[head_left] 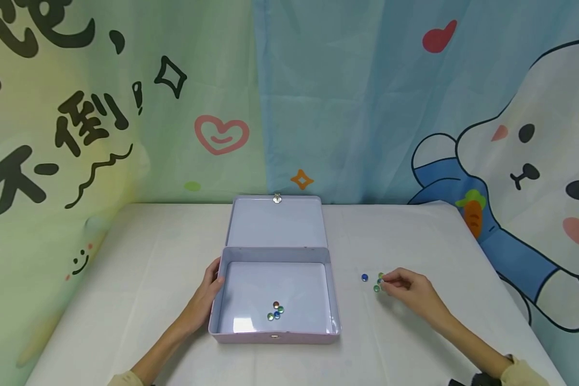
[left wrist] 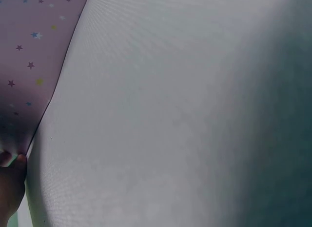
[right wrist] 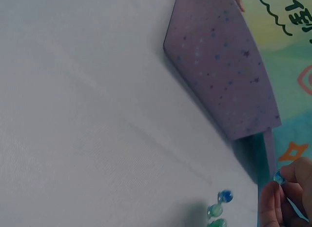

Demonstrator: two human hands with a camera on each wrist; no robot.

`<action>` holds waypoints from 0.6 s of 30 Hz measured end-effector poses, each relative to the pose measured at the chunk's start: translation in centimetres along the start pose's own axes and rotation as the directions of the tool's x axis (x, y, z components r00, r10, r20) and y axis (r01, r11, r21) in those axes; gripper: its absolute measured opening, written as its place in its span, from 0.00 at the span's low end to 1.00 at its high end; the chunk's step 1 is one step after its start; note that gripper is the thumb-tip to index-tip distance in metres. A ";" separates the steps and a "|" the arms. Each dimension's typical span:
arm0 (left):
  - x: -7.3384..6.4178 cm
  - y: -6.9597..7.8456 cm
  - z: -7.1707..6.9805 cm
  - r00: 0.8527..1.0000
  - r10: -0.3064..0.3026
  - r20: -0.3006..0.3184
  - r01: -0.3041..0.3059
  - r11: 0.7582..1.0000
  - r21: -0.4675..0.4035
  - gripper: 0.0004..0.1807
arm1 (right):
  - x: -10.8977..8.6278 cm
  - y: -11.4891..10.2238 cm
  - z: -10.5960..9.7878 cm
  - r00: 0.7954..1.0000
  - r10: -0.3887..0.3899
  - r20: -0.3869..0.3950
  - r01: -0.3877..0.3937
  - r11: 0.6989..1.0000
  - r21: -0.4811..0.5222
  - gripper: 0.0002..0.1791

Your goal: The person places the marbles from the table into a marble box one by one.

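An open lilac tin box (head_left: 275, 339) with a raised hinged lid (head_left: 276, 222) stands on the table. Its outside is pink-purple with small stars in both wrist views. Several glass marbles (head_left: 276, 315) lie on its floor. My left hand (head_left: 203, 300) holds the box's left wall, thumb at the rim; its other fingers are mostly hidden. To the right of the box, my right hand (head_left: 412, 292) pinches a bluish marble (right wrist: 279, 177) between thumb and fingertips. Below those fingertips are more loose marbles, a blue one (head_left: 364, 277) and green ones (head_left: 376, 288).
A white cloth (head_left: 149, 257) covers the table. Behind it hangs a printed curtain (head_left: 318, 96) with a cartoon bear, hearts and lettering. A small clasp (head_left: 277, 198) sits at the top of the lid. Something black (head_left: 482, 379) shows by the right sleeve.
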State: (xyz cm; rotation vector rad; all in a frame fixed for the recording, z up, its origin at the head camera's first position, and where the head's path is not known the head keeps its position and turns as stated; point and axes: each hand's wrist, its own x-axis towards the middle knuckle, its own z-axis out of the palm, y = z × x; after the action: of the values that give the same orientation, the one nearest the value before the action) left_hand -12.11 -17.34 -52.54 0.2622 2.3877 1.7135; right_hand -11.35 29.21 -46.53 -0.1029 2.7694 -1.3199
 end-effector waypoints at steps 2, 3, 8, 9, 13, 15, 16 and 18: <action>0.0 0.0 0.0 1.000 0.006 -0.001 -0.006 1.000 0.005 0.30 | -0.1 -0.6 0.0 1.000 0.013 0.029 -0.015 0.999 0.045 0.11; 0.0 0.1 0.0 1.000 0.008 -0.001 -0.008 1.000 0.006 0.30 | -0.1 -0.8 0.0 0.999 0.015 0.040 -0.018 0.998 0.060 0.11; -0.1 0.1 -0.1 1.000 0.010 0.010 -0.010 1.000 0.012 0.30 | -0.2 -2.0 0.1 0.997 0.014 0.082 -0.021 0.996 0.088 0.13; -0.1 0.1 -0.1 1.000 0.010 0.010 -0.010 1.000 0.009 0.30 | -0.1 -2.3 0.2 0.996 0.014 0.089 -0.022 0.996 0.090 0.13; 0.0 0.0 -0.1 1.000 0.008 0.007 -0.008 1.000 -0.004 0.30 | 0.0 -3.0 0.4 0.993 0.005 0.114 -0.017 0.994 0.106 0.13; 0.0 0.0 -0.1 1.000 0.012 0.006 -0.012 1.000 -0.012 0.30 | 0.1 -3.4 0.4 0.992 -0.010 0.123 -0.004 0.994 0.112 0.12; 0.0 0.0 0.0 1.000 0.012 0.007 -0.011 1.000 -0.015 0.30 | 0.2 -3.5 0.5 0.992 -0.020 0.126 0.007 0.994 0.109 0.12; 0.0 0.1 0.0 1.000 0.013 0.007 -0.013 1.000 -0.019 0.30 | 0.3 -3.8 0.5 0.990 -0.043 0.132 0.030 0.994 0.102 0.11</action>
State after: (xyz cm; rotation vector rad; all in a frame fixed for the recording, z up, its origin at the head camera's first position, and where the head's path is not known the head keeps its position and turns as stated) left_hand -12.09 -17.33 -52.47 0.2813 2.3688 1.7366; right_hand -11.45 26.39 -43.86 -0.2287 2.5981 -1.4015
